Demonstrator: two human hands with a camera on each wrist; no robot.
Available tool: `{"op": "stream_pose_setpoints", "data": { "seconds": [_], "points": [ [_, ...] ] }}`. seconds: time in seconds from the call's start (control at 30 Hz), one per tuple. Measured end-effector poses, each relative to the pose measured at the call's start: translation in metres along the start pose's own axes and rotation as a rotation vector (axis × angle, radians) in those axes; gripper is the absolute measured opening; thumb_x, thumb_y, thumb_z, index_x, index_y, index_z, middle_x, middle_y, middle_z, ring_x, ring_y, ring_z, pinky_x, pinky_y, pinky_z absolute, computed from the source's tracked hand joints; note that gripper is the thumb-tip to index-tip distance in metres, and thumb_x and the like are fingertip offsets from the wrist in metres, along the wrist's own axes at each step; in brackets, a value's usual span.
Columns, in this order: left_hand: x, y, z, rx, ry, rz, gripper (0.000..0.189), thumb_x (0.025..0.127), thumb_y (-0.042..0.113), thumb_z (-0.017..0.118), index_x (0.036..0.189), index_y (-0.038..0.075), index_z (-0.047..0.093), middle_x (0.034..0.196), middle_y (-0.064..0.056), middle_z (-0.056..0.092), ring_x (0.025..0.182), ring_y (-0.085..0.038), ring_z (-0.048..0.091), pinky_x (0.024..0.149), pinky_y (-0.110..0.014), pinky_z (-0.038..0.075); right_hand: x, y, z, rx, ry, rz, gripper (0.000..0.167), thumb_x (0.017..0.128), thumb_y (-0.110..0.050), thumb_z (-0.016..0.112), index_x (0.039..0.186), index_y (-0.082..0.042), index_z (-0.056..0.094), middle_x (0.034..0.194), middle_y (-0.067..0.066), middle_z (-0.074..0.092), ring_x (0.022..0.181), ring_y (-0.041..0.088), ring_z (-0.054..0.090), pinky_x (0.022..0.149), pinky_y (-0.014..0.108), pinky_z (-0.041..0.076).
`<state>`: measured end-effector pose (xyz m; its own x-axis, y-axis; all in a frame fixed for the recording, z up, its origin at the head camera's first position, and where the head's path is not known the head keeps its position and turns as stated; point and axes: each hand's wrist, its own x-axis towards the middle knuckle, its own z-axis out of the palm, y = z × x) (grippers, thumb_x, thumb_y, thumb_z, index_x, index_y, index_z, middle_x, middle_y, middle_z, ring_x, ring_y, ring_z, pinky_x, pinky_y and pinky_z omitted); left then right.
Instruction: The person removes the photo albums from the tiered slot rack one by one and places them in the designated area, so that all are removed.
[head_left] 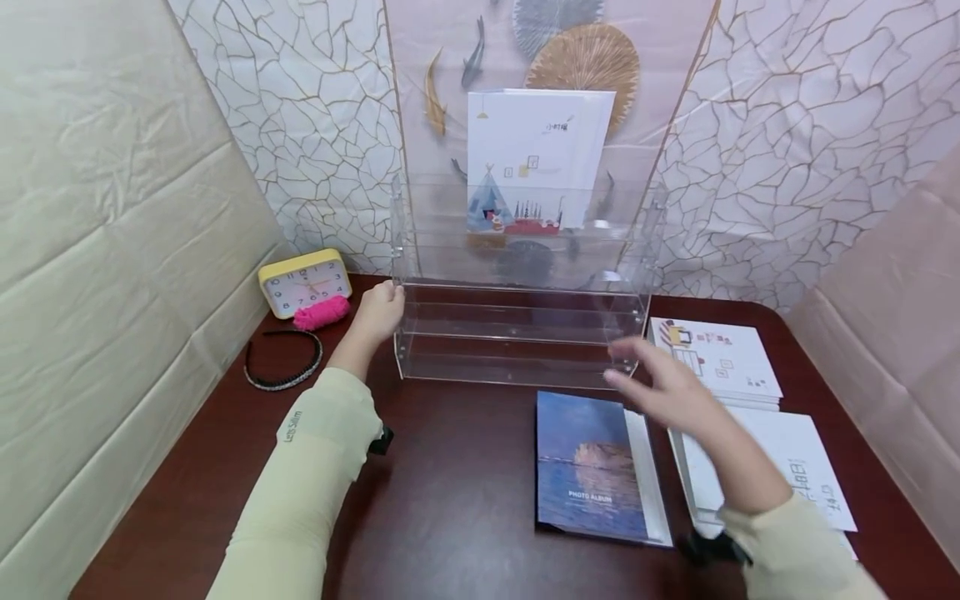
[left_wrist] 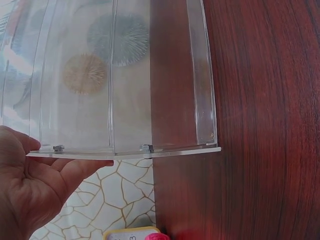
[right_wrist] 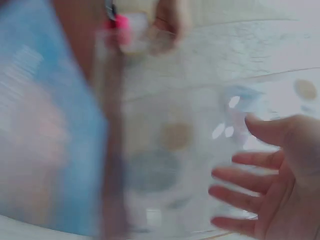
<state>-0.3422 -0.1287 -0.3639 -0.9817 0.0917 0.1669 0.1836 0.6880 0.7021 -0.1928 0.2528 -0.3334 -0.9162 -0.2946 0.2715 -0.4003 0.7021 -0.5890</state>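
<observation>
A clear acrylic rack [head_left: 510, 337] with several tiers stands at the back of the table. My left hand [head_left: 381, 310] grips its left side panel; in the left wrist view the thumb lies on the inner face and the fingers [left_wrist: 75, 172] behind the panel's edge. A white illustrated booklet [head_left: 528, 154] stands upright in the rack's upper part. Near the rack's right front corner, my right hand [head_left: 667, 387] hovers with fingers spread, holding nothing. Below it lies a blue photo album [head_left: 588, 467]. The right wrist view is blurred.
White booklets lie in two stacks, one farther back [head_left: 720, 358] and one nearer [head_left: 795, 467], at the right. On the left are a yellow clock [head_left: 303, 283], a pink yarn bundle [head_left: 322, 312] and a dark headband [head_left: 288, 382]. Fabric-covered walls [head_left: 105, 250] enclose the table [head_left: 450, 483].
</observation>
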Motion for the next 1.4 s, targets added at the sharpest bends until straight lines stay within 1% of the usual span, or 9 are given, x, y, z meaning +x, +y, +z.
{"op": "stream_pose_setpoints", "data": {
  "seconds": [0.1, 0.23, 0.37, 0.5, 0.63, 0.8, 1.03, 1.27, 1.4],
  "points": [
    [0.004, 0.000, 0.000, -0.002, 0.006, 0.005, 0.029, 0.100, 0.019, 0.035, 0.079, 0.002, 0.045, 0.069, -0.014, 0.044, 0.075, -0.033, 0.049, 0.071, -0.040, 0.041, 0.036, -0.008, -0.030, 0.040, 0.027, -0.090, 0.036, 0.092, -0.017, 0.061, 0.120, 0.003, 0.052, 0.118, 0.018, 0.057, 0.107, 0.032, 0.054, 0.092, 0.044, 0.042],
    [0.006, -0.001, 0.003, 0.027, 0.020, 0.012, 0.028, 0.099, 0.017, 0.036, 0.078, 0.002, 0.045, 0.072, -0.017, 0.047, 0.080, -0.034, 0.050, 0.076, -0.043, 0.042, 0.085, -0.022, -0.061, 0.165, 0.143, -0.122, 0.038, 0.091, -0.014, 0.061, 0.124, 0.001, 0.050, 0.120, 0.015, 0.056, 0.107, 0.025, 0.055, 0.088, 0.026, 0.046],
    [0.006, -0.003, 0.006, 0.035, 0.022, 0.015, 0.027, 0.098, 0.017, 0.036, 0.078, 0.002, 0.045, 0.072, -0.017, 0.047, 0.082, -0.034, 0.050, 0.078, -0.043, 0.042, 0.129, -0.030, -0.080, 0.260, 0.278, -0.122, 0.048, 0.088, -0.014, 0.065, 0.129, 0.000, 0.044, 0.123, 0.016, 0.054, 0.110, 0.022, 0.053, 0.092, 0.029, 0.044],
    [0.005, -0.005, 0.008, 0.027, 0.022, 0.007, 0.027, 0.099, 0.017, 0.036, 0.078, 0.003, 0.046, 0.072, -0.017, 0.048, 0.082, -0.034, 0.050, 0.078, -0.043, 0.042, 0.166, -0.029, -0.089, 0.285, 0.380, -0.046, 0.059, 0.086, -0.019, 0.069, 0.134, -0.005, 0.039, 0.129, 0.015, 0.049, 0.115, 0.022, 0.051, 0.097, 0.034, 0.040],
    [0.005, -0.008, 0.008, 0.032, 0.031, 0.004, 0.027, 0.098, 0.018, 0.036, 0.078, 0.003, 0.047, 0.073, -0.017, 0.049, 0.083, -0.034, 0.051, 0.078, -0.043, 0.042, 0.193, -0.026, -0.086, 0.346, 0.378, 0.067, 0.068, 0.084, -0.022, 0.070, 0.139, -0.008, 0.032, 0.134, 0.014, 0.045, 0.121, 0.024, 0.047, 0.098, 0.034, 0.039],
    [0.005, -0.010, 0.007, 0.002, 0.017, -0.017, 0.028, 0.100, 0.020, 0.036, 0.081, 0.003, 0.047, 0.070, -0.014, 0.047, 0.078, -0.031, 0.052, 0.074, -0.040, 0.043, 0.213, -0.025, -0.077, 0.430, 0.348, 0.129, 0.067, 0.081, -0.018, 0.074, 0.135, -0.005, 0.038, 0.124, 0.014, 0.053, 0.107, 0.019, 0.054, 0.092, 0.028, 0.042],
    [0.003, -0.005, 0.001, 0.005, 0.026, -0.009, 0.027, 0.099, 0.018, 0.036, 0.081, 0.003, 0.047, 0.068, -0.013, 0.045, 0.077, -0.031, 0.050, 0.073, -0.040, 0.042, 0.223, -0.033, -0.071, 0.323, 0.359, 0.167, 0.053, 0.073, -0.023, 0.081, 0.111, -0.012, 0.046, 0.092, -0.002, 0.055, 0.081, 0.008, 0.052, 0.071, 0.023, 0.040],
    [0.005, -0.005, 0.001, 0.001, 0.018, -0.015, 0.028, 0.100, 0.019, 0.036, 0.079, 0.003, 0.046, 0.067, -0.012, 0.045, 0.075, -0.030, 0.052, 0.071, -0.038, 0.043, 0.233, -0.040, -0.064, 0.288, 0.425, 0.131, 0.049, 0.076, -0.017, 0.079, 0.106, -0.013, 0.041, 0.090, -0.005, 0.051, 0.079, 0.009, 0.050, 0.071, 0.024, 0.039],
    [0.003, -0.003, 0.001, -0.015, 0.014, -0.024, 0.028, 0.100, 0.020, 0.035, 0.080, 0.004, 0.046, 0.067, -0.011, 0.045, 0.072, -0.029, 0.052, 0.069, -0.037, 0.044, 0.239, -0.048, -0.061, 0.279, 0.433, 0.105, 0.050, 0.080, -0.016, 0.075, 0.118, -0.016, 0.043, 0.099, -0.001, 0.054, 0.087, 0.011, 0.051, 0.077, 0.026, 0.041]
  ]
}}
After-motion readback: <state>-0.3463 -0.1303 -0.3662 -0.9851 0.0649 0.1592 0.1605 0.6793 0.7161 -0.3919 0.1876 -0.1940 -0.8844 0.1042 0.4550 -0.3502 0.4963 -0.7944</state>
